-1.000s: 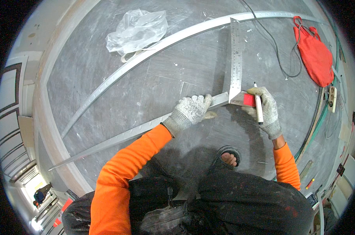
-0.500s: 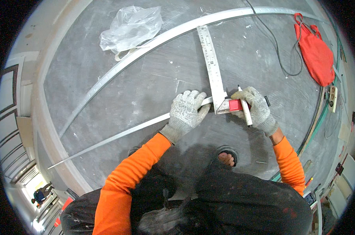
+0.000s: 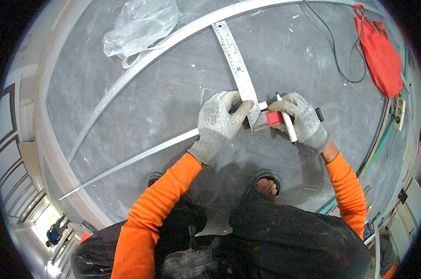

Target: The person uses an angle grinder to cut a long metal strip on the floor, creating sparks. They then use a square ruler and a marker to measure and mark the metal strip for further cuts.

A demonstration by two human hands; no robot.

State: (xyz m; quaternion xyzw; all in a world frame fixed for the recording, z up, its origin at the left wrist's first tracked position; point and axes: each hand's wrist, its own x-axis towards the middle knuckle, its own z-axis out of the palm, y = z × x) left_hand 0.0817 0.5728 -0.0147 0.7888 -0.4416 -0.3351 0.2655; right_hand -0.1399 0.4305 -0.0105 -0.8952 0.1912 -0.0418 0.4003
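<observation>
A metal try square (image 3: 238, 69) with a red patch on its stock lies across a thin metal strip (image 3: 140, 160), its blade pointing away from me. My left hand (image 3: 218, 115), in a grey work glove, closes on the blade near the corner, thumb on top; its other fingers are partly hidden. In my gloved right hand (image 3: 299, 118) is a white marker (image 3: 287, 118), black tip uppermost. That hand's fingers also rest at the stock. Beside it shows a small black piece (image 3: 319, 114), perhaps a cap. The strip's middle is covered by my left hand.
A longer metal profile (image 3: 109, 103) curves across the grey floor beyond the square. Past it lies a clear plastic bag (image 3: 143, 25). At the right are a red cloth bag (image 3: 380, 58), a dark cable (image 3: 333, 46) and a power strip (image 3: 399, 110). Another person (image 3: 56, 232) is far left.
My left hand has shifted from the strip onto the square's blade, thumb over it. The square has tilted leftward at its far end. My right hand keeps the marker.
</observation>
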